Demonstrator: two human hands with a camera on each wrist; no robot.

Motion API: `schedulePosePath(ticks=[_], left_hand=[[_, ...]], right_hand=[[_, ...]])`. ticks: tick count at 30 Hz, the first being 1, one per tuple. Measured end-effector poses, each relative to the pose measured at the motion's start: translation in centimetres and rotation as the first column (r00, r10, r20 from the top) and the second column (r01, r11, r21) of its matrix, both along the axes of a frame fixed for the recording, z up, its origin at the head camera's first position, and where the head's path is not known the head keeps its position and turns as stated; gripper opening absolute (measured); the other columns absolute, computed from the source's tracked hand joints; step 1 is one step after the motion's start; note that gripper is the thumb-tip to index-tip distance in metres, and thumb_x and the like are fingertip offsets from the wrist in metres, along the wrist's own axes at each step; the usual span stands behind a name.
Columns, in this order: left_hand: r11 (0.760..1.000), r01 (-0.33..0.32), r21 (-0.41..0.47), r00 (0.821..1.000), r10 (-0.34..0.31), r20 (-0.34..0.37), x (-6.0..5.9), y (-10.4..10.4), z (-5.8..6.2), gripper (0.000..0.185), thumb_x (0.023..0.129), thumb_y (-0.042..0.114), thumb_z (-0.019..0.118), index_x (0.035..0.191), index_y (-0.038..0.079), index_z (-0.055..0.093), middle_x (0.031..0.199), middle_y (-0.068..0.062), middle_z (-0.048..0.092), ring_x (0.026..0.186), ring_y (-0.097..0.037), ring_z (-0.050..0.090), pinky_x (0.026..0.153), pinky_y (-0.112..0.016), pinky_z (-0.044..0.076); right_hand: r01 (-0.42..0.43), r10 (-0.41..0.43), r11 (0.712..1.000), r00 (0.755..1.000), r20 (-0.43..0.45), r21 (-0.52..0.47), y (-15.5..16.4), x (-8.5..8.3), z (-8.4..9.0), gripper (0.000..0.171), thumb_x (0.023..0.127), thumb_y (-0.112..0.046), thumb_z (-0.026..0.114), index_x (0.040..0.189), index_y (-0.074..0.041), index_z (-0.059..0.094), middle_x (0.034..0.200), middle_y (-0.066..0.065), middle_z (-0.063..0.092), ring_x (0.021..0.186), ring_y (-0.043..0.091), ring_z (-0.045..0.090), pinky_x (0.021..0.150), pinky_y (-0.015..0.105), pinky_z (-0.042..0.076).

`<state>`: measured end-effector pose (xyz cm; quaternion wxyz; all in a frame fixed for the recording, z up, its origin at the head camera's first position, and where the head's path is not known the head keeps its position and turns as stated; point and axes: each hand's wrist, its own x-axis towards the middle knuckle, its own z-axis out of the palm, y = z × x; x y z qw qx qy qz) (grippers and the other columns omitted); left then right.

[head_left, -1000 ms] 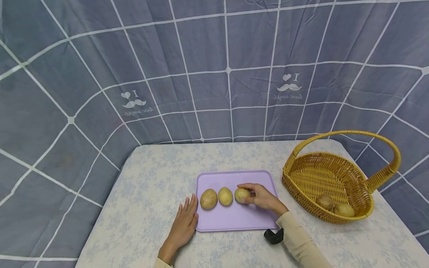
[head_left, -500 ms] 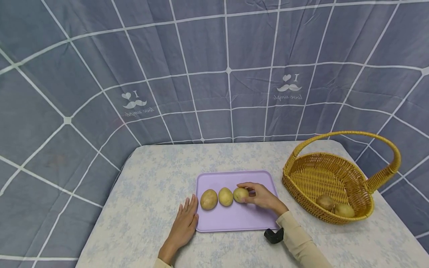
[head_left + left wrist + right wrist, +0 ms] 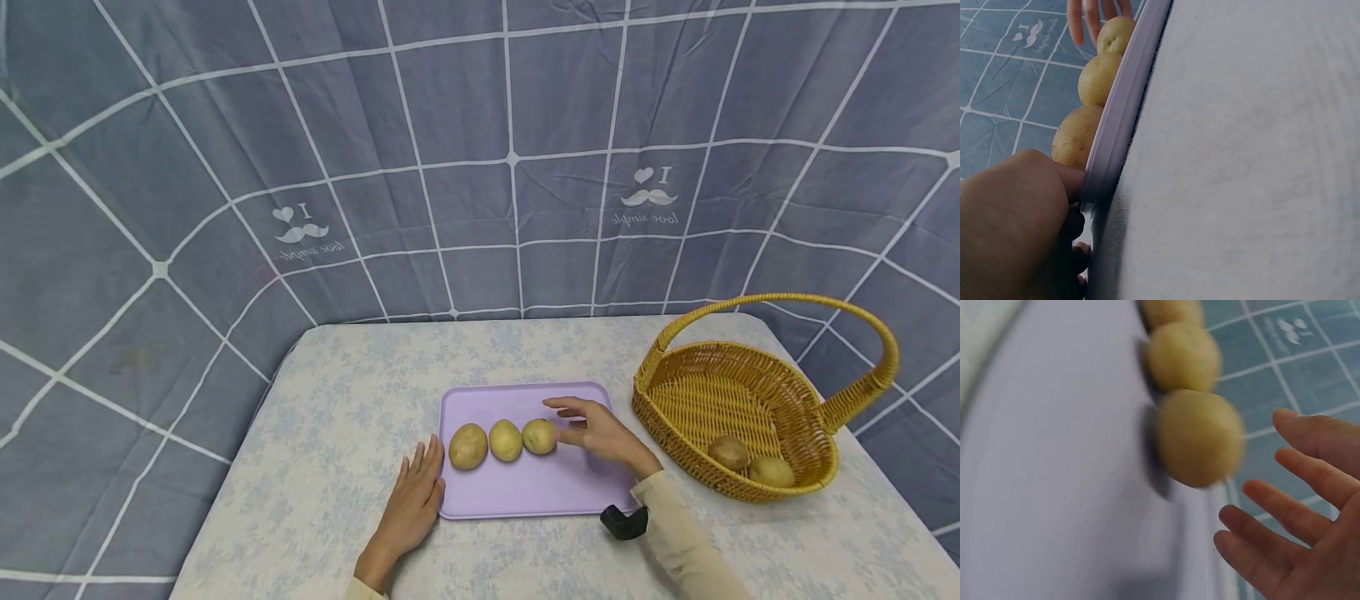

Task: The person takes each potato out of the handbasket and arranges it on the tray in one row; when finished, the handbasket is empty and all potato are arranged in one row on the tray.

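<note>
Three potatoes lie in a row on a lilac tray: left potato, middle potato, right potato. My right hand hovers just right of the right potato, fingers spread and holding nothing. My left hand lies flat on the tablecloth, its fingers against the tray's left edge. The left wrist view shows the three potatoes behind the tray rim.
A wicker basket with a tall handle stands at the right and holds two potatoes. A small black device sits under my right wrist. A grey checked cloth hangs behind the table.
My right hand has let go of the right potato and drawn back to the right, fingers opening. The potato stays on the tray. The left hand has not moved.
</note>
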<state>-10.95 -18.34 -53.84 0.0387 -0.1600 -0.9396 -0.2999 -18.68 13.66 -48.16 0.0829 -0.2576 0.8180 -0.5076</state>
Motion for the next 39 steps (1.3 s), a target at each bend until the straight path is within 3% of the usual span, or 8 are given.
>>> schedulePosePath(ticks=[6, 13, 18, 25, 30, 34, 39], left_hand=[[1.0, 0.001, -0.005, 1.0, -0.001, 0.004, 0.0, -0.1, 0.0, 0.049, 0.095, 0.017, 0.038, 0.139, 0.004, 0.023, 0.147, -0.007, 0.016, 0.134, -0.03, 0.011, 0.105, -0.052, 0.005], [1.0, 0.004, 0.007, 1.0, -0.004, -0.001, 0.1, -0.1, -0.1, 0.049, 0.094, 0.017, 0.039, 0.139, 0.003, 0.024, 0.146, -0.007, 0.016, 0.134, -0.03, 0.01, 0.105, -0.051, 0.005], [1.0, 0.001, 0.007, 1.0, -0.001, -0.011, 0.0, -0.2, -0.2, 0.048, 0.094, 0.016, 0.039, 0.139, 0.003, 0.024, 0.146, -0.008, 0.017, 0.134, -0.03, 0.012, 0.105, -0.052, 0.006], [1.0, -0.001, 0.004, 1.0, 0.001, -0.009, 0.1, -0.2, -0.2, 0.048, 0.094, 0.017, 0.038, 0.139, 0.004, 0.024, 0.146, -0.008, 0.018, 0.134, -0.029, 0.012, 0.105, -0.052, 0.006], [1.0, 0.0, 0.001, 1.0, 0.0, -0.006, 0.0, -0.3, -0.1, 0.048, 0.095, 0.018, 0.038, 0.139, 0.004, 0.024, 0.146, -0.008, 0.017, 0.134, -0.03, 0.012, 0.105, -0.052, 0.006], [1.0, 0.002, 0.008, 1.0, -0.002, -0.005, -0.1, -0.3, 0.0, 0.048, 0.095, 0.018, 0.038, 0.139, 0.005, 0.023, 0.146, -0.007, 0.017, 0.134, -0.029, 0.011, 0.105, -0.051, 0.005], [1.0, 0.006, 0.015, 1.0, -0.006, 0.005, 0.0, -0.3, 0.0, 0.048, 0.095, 0.018, 0.037, 0.139, 0.004, 0.023, 0.147, -0.007, 0.016, 0.134, -0.029, 0.011, 0.105, -0.051, 0.004]], right_hand=[[0.081, -0.08, 0.995, 0.997, 0.008, -0.067, 3.1, 0.9, 3.4, 0.05, 0.082, -0.015, 0.063, 0.128, -0.004, 0.045, 0.13, 0.019, 0.044, 0.117, 0.039, 0.041, 0.094, 0.049, 0.036], [0.158, -0.158, 0.968, 0.987, 0.016, -0.194, 8.1, 2.9, 6.4, 0.048, 0.086, -0.009, 0.056, 0.13, 0.0, 0.04, 0.128, 0.02, 0.046, 0.114, 0.021, 0.049, 0.087, 0.022, 0.045], [0.209, -0.215, 0.951, 0.977, 0.0, -0.227, 12.1, 4.0, 7.2, 0.045, 0.088, -0.001, 0.051, 0.13, 0.003, 0.038, 0.126, 0.02, 0.047, 0.109, 0.011, 0.053, 0.083, 0.018, 0.046], [0.352, -0.356, 0.912, 0.934, 0.022, -0.209, 16.4, 2.9, 6.5, 0.053, 0.089, -0.004, 0.05, 0.138, -0.007, 0.03, 0.133, 0.0, 0.043, 0.116, 0.004, 0.044, 0.082, 0.011, 0.042], [0.408, -0.405, 0.911, 0.913, 0.053, -0.067, 18.0, 1.6, 5.5, 0.064, 0.089, -0.016, 0.052, 0.142, -0.024, 0.018, 0.144, 0.006, 0.024, 0.13, 0.02, 0.026, 0.081, 0.003, 0.035], [0.371, -0.371, 0.928, 0.924, 0.087, 0.019, 18.5, 0.8, 4.6, 0.068, 0.09, -0.02, 0.052, 0.143, -0.02, 0.01, 0.144, 0.021, 0.014, 0.128, 0.038, 0.02, 0.078, 0.004, 0.034], [0.312, -0.324, 0.943, 0.939, 0.111, 0.112, 18.7, 0.7, 3.2, 0.069, 0.09, -0.023, 0.052, 0.142, -0.007, 0.011, 0.142, 0.025, 0.017, 0.124, 0.04, 0.028, 0.079, 0.006, 0.036]])
